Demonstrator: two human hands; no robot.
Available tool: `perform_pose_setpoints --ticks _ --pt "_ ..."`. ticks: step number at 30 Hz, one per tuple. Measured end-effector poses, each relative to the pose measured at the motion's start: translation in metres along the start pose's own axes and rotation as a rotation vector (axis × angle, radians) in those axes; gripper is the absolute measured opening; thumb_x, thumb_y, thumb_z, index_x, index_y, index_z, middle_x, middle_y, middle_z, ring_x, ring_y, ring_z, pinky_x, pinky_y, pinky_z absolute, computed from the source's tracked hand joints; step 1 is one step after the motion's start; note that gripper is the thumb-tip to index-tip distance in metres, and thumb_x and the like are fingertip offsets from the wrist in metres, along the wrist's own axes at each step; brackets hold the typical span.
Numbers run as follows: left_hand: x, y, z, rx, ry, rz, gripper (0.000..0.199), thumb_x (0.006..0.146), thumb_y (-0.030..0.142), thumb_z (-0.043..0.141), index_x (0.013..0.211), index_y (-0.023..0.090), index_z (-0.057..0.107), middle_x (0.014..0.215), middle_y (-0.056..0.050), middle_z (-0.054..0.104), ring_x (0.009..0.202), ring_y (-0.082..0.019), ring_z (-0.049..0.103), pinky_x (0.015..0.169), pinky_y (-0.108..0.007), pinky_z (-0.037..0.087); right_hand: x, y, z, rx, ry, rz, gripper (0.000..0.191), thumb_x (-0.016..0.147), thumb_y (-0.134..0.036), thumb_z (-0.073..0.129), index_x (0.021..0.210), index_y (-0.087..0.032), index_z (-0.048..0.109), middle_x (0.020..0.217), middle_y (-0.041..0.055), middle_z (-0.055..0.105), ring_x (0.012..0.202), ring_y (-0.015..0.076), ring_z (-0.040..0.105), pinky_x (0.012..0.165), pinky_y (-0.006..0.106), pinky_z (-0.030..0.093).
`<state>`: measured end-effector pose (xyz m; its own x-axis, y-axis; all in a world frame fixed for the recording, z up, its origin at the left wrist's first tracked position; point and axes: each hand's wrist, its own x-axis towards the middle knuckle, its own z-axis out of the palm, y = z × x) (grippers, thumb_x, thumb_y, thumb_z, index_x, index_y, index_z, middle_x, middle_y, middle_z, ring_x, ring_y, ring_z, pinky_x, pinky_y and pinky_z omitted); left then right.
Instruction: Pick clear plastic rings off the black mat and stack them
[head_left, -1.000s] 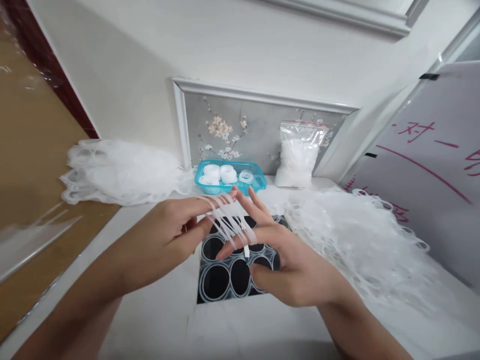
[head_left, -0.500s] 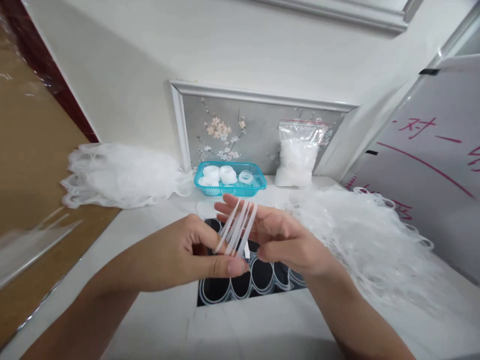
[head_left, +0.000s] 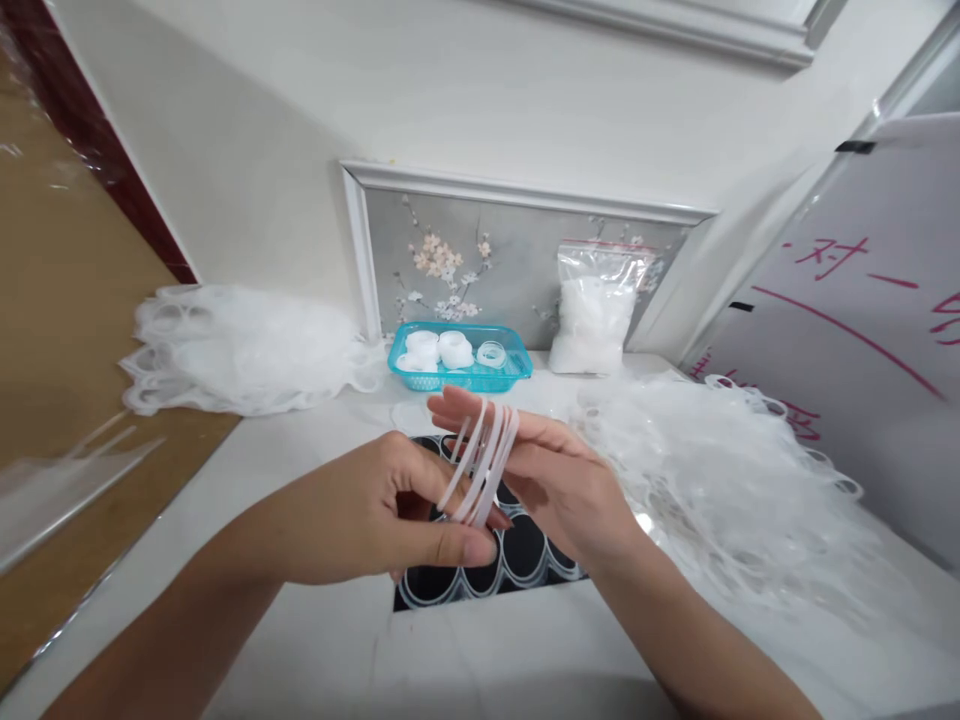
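Observation:
Several thin translucent white rings (head_left: 480, 462) are looped over the fingers of my right hand (head_left: 555, 480), which is held flat above the table with its fingers pointing left. My left hand (head_left: 375, 515) pinches the lower end of those rings between thumb and fingers. Under both hands lies a black mat (head_left: 517, 560) with white ring outlines laid on it, partly hidden by my hands.
A large heap of loose white rings (head_left: 720, 480) spreads to the right, another heap (head_left: 240, 345) at the back left. A teal basket (head_left: 517, 370) with white rolls and a sealed plastic bag (head_left: 596, 310) stand against the wall. A whiteboard (head_left: 862, 330) with red writing leans on the right.
My right hand turned and rose, fingers now pointing left with the rings bunched tighter around them. My left hand dropped lower and pinches the rings from beneath.

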<state>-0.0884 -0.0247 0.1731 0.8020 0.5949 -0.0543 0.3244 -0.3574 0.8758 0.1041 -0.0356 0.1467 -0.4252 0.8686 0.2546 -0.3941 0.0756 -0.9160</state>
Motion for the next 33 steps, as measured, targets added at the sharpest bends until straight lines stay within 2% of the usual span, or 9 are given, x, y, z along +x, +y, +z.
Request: perform_pose_setpoints --ticks 5,10,14,17,19,22,25,29,33 --pt "-0.001 0.004 0.002 -0.029 -0.025 -0.069 0.032 0.087 0.049 0.062 0.099 0.021 0.073 0.069 0.000 0.063 0.051 -0.009 0.052 0.043 -0.017 0.037 0.002 0.012 0.002 -0.311 0.098 -0.099 0.039 0.089 -0.031 0.061 0.128 -0.035 0.061 0.108 0.0001 0.072 0.111 0.0249 0.063 0.091 0.045 0.056" --pt "-0.001 0.008 -0.001 0.062 -0.066 -0.132 0.037 0.087 0.054 0.061 0.104 0.024 0.072 0.062 0.003 0.056 0.049 -0.008 0.049 0.045 -0.019 0.034 0.004 0.013 0.006 -0.642 0.244 -0.285 0.039 0.083 -0.029 0.069 0.121 -0.036 0.065 0.137 -0.0002 0.057 0.125 0.0264 0.054 0.105 0.050 0.044" --pt "0.003 0.009 0.000 0.242 -0.102 -0.074 0.033 0.089 0.052 0.058 0.094 0.023 0.072 0.066 0.003 0.055 0.056 -0.010 0.050 0.052 -0.021 0.037 0.004 0.012 0.008 -0.681 0.258 -0.264 0.031 0.083 -0.035 0.069 0.114 -0.033 0.071 0.139 0.0024 0.055 0.125 0.0279 0.054 0.105 0.051 0.043" --pt "0.008 0.006 -0.001 0.383 -0.041 -0.100 0.030 0.091 0.047 0.055 0.089 0.020 0.068 0.073 0.001 0.060 0.060 -0.011 0.052 0.055 -0.023 0.037 0.006 0.017 0.006 -0.692 0.252 -0.240 0.037 0.078 -0.039 0.073 0.114 -0.036 0.070 0.135 0.0037 0.056 0.123 0.0283 0.052 0.102 0.051 0.043" --pt "0.011 0.001 -0.004 0.457 0.011 -0.107 0.025 0.092 0.041 0.053 0.092 0.021 0.067 0.081 0.001 0.064 0.066 -0.013 0.055 0.059 -0.024 0.038 0.009 0.023 0.001 -0.691 0.341 -0.255 0.035 0.072 -0.042 0.078 0.106 -0.037 0.074 0.124 0.0047 0.059 0.117 0.0272 0.052 0.100 0.050 0.044" --pt "0.013 -0.008 -0.013 0.521 0.072 -0.102 0.024 0.094 0.035 0.050 0.111 0.027 0.063 0.101 0.002 0.067 0.074 -0.013 0.059 0.067 -0.024 0.040 0.018 0.034 -0.010 -0.513 0.426 -0.242 0.025 0.067 -0.040 0.081 0.091 -0.035 0.078 0.090 0.0025 0.061 0.091 0.0206 0.056 0.094 0.045 0.048" --pt "0.015 -0.019 -0.021 0.545 0.088 -0.122 0.038 0.092 0.034 0.050 0.130 0.033 0.052 0.121 0.001 0.063 0.076 -0.014 0.059 0.070 -0.026 0.041 0.033 0.049 -0.022 -0.093 0.401 -0.150 0.013 0.066 -0.036 0.082 0.075 -0.028 0.079 0.070 -0.0014 0.062 0.076 0.0149 0.060 0.087 0.035 0.053" --pt "0.027 -0.036 -0.023 0.459 0.060 -0.152 0.044 0.087 0.031 0.052 0.130 0.024 0.050 0.102 -0.003 0.065 0.069 -0.015 0.057 0.061 -0.027 0.042 0.060 0.069 -0.037 0.387 0.481 -0.006 0.013 0.070 -0.031 0.079 0.080 -0.023 0.075 0.092 0.0006 0.073 0.086 0.0102 0.067 0.072 0.016 0.057" --pt "0.042 -0.055 -0.022 0.330 0.147 -0.111 0.055 0.084 0.027 0.050 0.139 0.023 0.040 0.088 -0.002 0.062 0.060 -0.012 0.053 0.057 -0.025 0.042 0.090 0.073 -0.064 0.372 0.452 -0.056 0.010 0.078 -0.022 0.070 0.088 -0.022 0.069 0.104 0.0011 0.072 0.096 0.0056 0.067 0.068 0.007 0.054"
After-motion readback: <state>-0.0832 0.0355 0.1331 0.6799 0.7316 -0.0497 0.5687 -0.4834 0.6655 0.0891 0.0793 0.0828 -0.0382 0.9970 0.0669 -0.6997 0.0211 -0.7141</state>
